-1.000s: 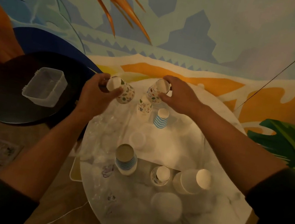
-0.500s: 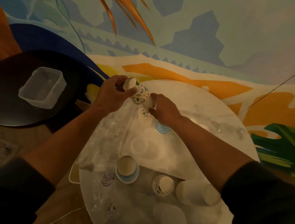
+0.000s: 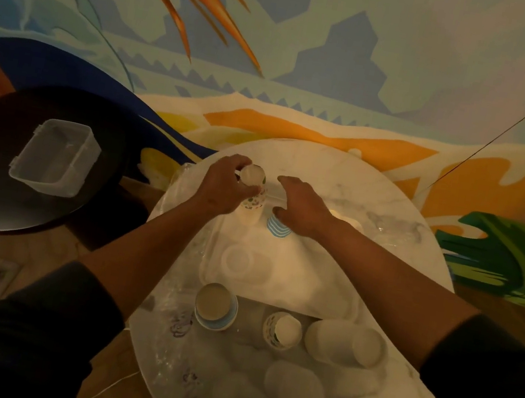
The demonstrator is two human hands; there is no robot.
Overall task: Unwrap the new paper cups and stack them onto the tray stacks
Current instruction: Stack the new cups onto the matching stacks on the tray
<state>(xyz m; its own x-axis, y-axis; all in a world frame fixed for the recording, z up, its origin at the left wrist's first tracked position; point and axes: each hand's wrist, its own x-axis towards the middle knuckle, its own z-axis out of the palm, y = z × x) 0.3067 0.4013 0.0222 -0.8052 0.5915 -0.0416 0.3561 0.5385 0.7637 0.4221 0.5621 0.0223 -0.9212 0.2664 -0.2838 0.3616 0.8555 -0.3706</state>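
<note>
Left hand (image 3: 223, 187) grips patterned cup (image 3: 254, 180) atop tray stack (image 3: 250, 209); right hand (image 3: 301, 205) empty, fingers spread, just beside.

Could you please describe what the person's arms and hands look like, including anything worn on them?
Both hands, left hand and right hand, are bare: no gloves, and no rings or watch visible. Dark long sleeves are pushed up, leaving the forearms uncovered.

One head-worn wide-angle view, looking forward and steeply down, close over the round marble table (image 3: 393, 200) at frame centre; painted wall (image 3: 316, 34) fills the upper half, edges curve.
</note>
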